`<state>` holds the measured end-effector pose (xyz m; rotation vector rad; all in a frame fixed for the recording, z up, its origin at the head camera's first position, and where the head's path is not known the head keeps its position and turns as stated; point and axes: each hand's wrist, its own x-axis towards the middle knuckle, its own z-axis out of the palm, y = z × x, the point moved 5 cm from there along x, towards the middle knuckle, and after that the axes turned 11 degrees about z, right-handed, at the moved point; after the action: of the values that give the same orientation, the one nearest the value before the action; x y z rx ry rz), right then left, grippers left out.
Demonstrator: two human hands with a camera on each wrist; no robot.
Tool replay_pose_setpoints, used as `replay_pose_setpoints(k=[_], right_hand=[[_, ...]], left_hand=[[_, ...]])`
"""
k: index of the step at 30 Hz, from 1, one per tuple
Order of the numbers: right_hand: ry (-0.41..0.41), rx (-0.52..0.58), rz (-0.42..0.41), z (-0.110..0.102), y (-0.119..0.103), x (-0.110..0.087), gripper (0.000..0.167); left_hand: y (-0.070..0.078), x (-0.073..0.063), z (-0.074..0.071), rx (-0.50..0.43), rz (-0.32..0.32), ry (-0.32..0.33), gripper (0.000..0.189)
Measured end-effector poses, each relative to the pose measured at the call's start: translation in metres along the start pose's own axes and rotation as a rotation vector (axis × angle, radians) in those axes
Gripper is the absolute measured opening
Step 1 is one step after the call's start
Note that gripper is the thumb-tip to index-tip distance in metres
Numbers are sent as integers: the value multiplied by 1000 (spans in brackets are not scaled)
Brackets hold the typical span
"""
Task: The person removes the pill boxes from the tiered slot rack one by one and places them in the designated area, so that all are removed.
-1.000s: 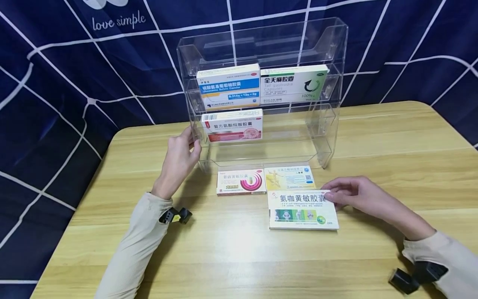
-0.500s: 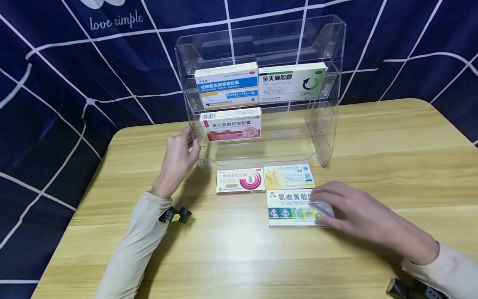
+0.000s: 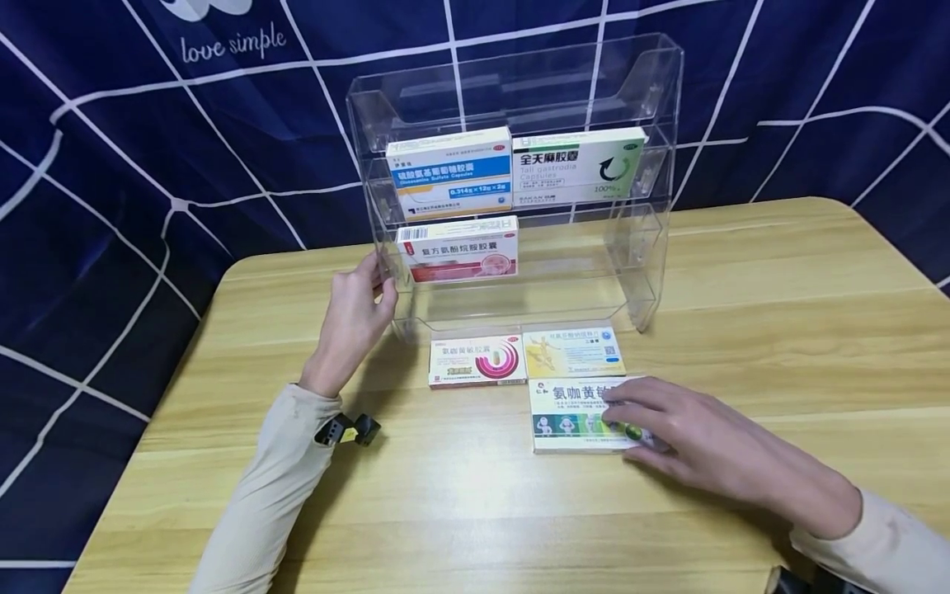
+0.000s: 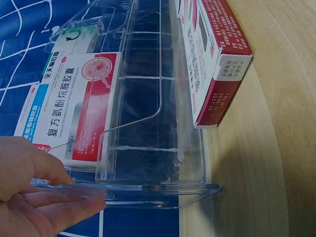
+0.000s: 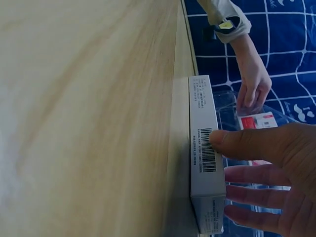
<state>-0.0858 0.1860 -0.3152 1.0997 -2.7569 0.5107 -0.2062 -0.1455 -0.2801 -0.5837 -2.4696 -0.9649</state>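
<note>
My left hand (image 3: 355, 301) grips the left side of a clear plastic display rack (image 3: 647, 276); in the left wrist view its thumb and fingers lie on either side of the panel edge (image 4: 153, 190). My right hand (image 3: 701, 433) touches a white medicine box (image 3: 564, 412) lying flat on the table. In the right wrist view the thumb rests on the box's barcode side (image 5: 207, 153), while rather straight fingers meet its top face. Just beyond that box lie a yellow-and-white medicine box (image 3: 575, 353) and, to its left, a white-and-pink one (image 3: 475, 360).
Upright in the rack stand a blue-and-white box (image 3: 453, 177), a green-and-white box (image 3: 579, 165) and, on the tier below, a red-and-white box (image 3: 460, 252). A dark blue gridded cloth (image 3: 237, 157) hangs behind the wooden table (image 3: 445, 511).
My right hand has shifted from the white box's far right corner to over its right part, thumb now at the near edge. The left hand keeps its hold on the rack.
</note>
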Motion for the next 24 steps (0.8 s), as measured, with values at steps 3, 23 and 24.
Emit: replay_pose_setpoints(k=[3, 23, 24], right_hand=[[2, 0, -2, 1, 0, 0, 39], [2, -1, -16, 3, 3, 1, 36], [2, 0, -15, 3, 3, 1, 36]], left_hand=[[0, 0, 0, -7, -5, -3, 23], [0, 0, -1, 6, -11, -9, 23], [0, 1, -1, 5, -10, -8, 23]])
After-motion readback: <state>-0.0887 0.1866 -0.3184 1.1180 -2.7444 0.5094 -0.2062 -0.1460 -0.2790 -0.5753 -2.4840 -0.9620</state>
